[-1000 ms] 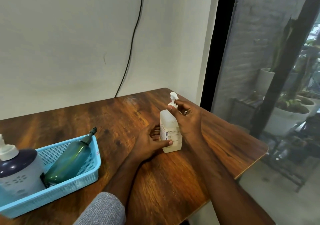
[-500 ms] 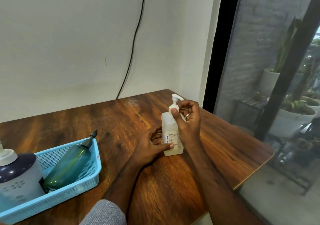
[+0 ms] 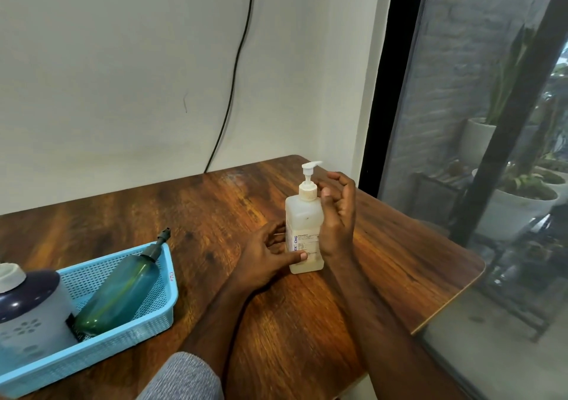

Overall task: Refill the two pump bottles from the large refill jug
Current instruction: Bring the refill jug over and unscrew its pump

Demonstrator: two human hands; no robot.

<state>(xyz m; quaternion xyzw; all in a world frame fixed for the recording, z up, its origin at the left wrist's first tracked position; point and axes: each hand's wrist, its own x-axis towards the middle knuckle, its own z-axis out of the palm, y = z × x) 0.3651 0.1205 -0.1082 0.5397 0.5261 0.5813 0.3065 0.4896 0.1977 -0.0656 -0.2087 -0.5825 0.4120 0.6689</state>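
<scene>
Wooden table (image 3: 190, 221): pump bottle (image 3: 304, 230) upright between both hands' fingers (image 3: 336, 195).

"EK CHG" in blue on the pump bottle (image 3: 304, 230) label

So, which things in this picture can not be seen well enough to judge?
- Jug, head view: the left edge cuts it off; its fill level is hidden.
- White bottle: the label print is too small to read, and the right hand covers its right side.
- Left hand: its fingers go behind the bottle, only the thumb shows in front.
- Green bottle in the basket: its tinted wall hides how full it is.
</scene>
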